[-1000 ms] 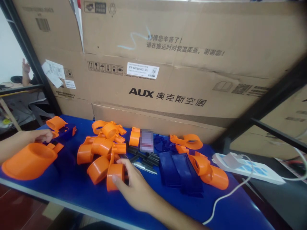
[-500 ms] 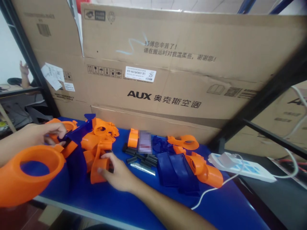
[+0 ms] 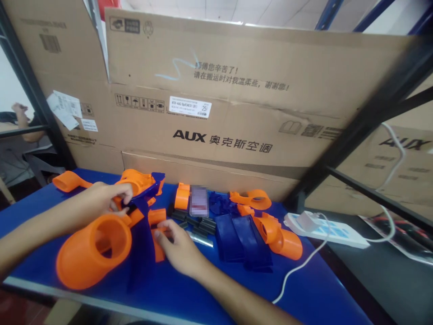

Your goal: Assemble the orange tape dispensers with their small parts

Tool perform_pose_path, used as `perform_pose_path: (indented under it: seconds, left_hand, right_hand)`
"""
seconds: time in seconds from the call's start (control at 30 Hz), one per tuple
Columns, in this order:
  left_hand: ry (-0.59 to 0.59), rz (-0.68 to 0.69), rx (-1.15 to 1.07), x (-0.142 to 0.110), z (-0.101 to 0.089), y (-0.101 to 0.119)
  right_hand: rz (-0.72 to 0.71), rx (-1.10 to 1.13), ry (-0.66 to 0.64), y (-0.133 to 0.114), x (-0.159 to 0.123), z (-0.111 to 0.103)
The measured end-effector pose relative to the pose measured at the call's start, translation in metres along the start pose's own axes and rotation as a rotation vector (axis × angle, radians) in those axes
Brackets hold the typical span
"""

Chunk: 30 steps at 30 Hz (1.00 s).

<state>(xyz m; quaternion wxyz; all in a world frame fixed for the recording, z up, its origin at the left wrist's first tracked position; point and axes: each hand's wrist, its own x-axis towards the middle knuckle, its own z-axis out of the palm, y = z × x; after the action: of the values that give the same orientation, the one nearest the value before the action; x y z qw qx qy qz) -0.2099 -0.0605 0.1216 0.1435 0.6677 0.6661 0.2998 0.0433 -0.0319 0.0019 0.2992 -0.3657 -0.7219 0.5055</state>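
My left hand (image 3: 118,198) is closed on a tape dispenser, with an orange round hub (image 3: 81,257) and a long dark blue plate (image 3: 140,243) beneath it. The hub hangs towards me, its round opening facing right. My right hand (image 3: 177,246) closes its thumb and fingers on an orange plastic part (image 3: 158,246), just right of the blue plate. Part of that piece is hidden behind the fingers. Behind both hands lies a heap of orange parts (image 3: 135,178), and another orange part (image 3: 67,180) rests at the far left.
Black tubes (image 3: 204,225) and a blurred card (image 3: 199,201) lie mid-table. Blue plates (image 3: 233,239) and orange parts (image 3: 287,243) sit to the right. A white power strip (image 3: 331,230) trails a cable. Cardboard (image 3: 219,113) stands behind. Another person's hand (image 3: 20,110) shows far left.
My left hand has moved right with the tape dispenser, whose hub has swung right too. My right hand has shifted slightly right with the orange part. The view has turned a little.
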Motion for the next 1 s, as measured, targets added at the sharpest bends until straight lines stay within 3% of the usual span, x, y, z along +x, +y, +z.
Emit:
perform_pose_path:
  seconds: [0.1, 0.23, 0.43, 0.57, 0.73, 1.0]
  left_hand:
    - [-0.197, 0.184, 0.118, 0.009, 0.014, 0.012]
    - [-0.181, 0.287, 0.213, 0.024, 0.026, 0.025]
    - [-0.198, 0.278, 0.293, 0.035, 0.053, 0.038]
    - [-0.158, 0.307, 0.332, 0.032, 0.071, 0.045]
    - [-0.13, 0.272, 0.378, 0.034, 0.068, 0.046]
    - [-0.169, 0.169, 0.284, 0.042, 0.072, 0.04]
  right_hand:
    - [-0.032, 0.103, 0.036, -0.004, -0.003, -0.009]
    - [-0.037, 0.452, 0.18, -0.013, -0.022, -0.026]
    - [0.221, 0.681, -0.021, -0.045, -0.041, -0.038]
    - [0.313, 0.755, -0.005, -0.05, -0.032, -0.028]
    - [0.33, 0.859, -0.009, -0.037, -0.027, -0.026]
    - [0.262, 0.816, 0.045, -0.035, -0.045, -0.061]
